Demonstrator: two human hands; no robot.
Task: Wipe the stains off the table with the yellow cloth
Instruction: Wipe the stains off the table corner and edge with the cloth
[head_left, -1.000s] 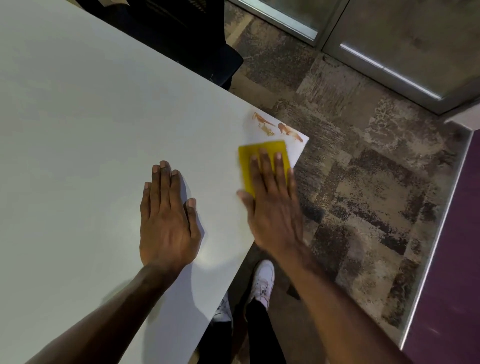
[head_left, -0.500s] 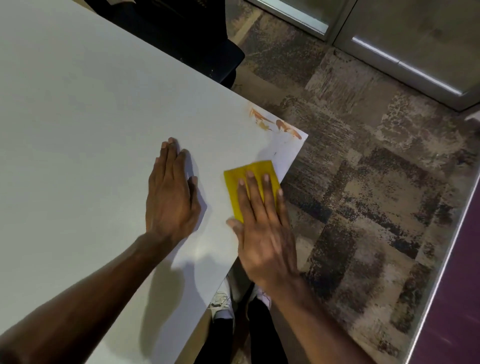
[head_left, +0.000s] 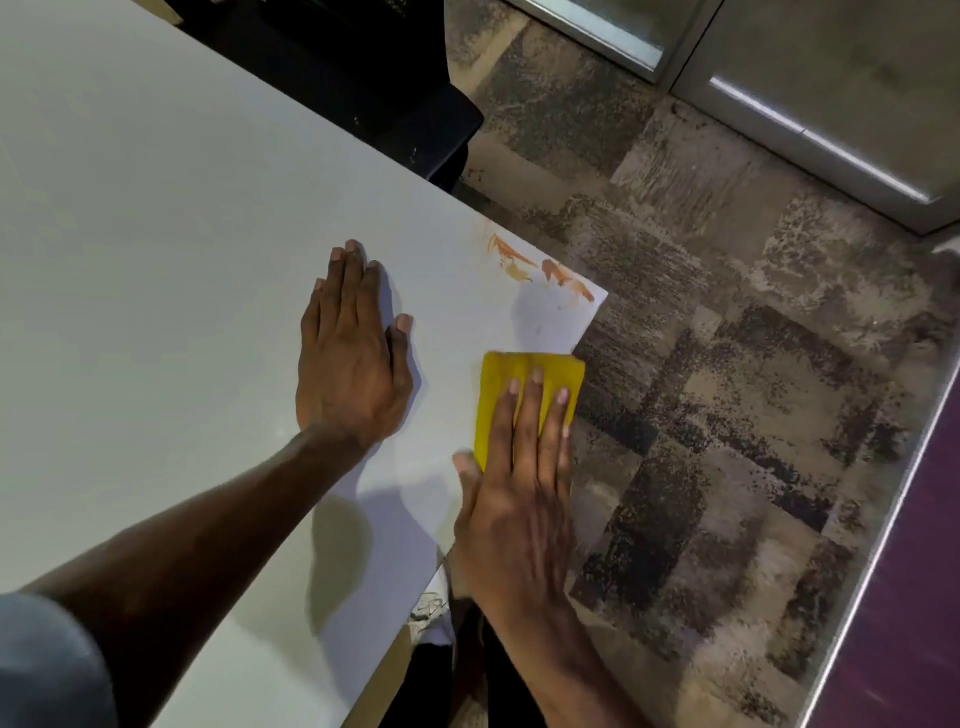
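The right hand (head_left: 519, 499) is pressing the yellow cloth (head_left: 493, 395) flat on the bench (head_left: 182, 234), fingers together. The left hand (head_left: 353, 358) is resting flat. Orange stains (head_left: 540, 267) are waiting; the cloth needs pushing up there.

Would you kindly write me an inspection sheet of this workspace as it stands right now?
Surface: white table, orange stains near its far right corner, not yet wiped.
Job's things: yellow cloth folded, lying flat at the table's right edge, short of the stains.
Clutter: nothing seen.
Grippers: left hand flat on the table, holding nothing; right hand pressed flat on the cloth, fingers extended.
Cables: nothing seen.
Surroundings: patchy brown carpet; dark chair behind the table; glass panels with metal frame at the far side; a white shoe below the table edge.
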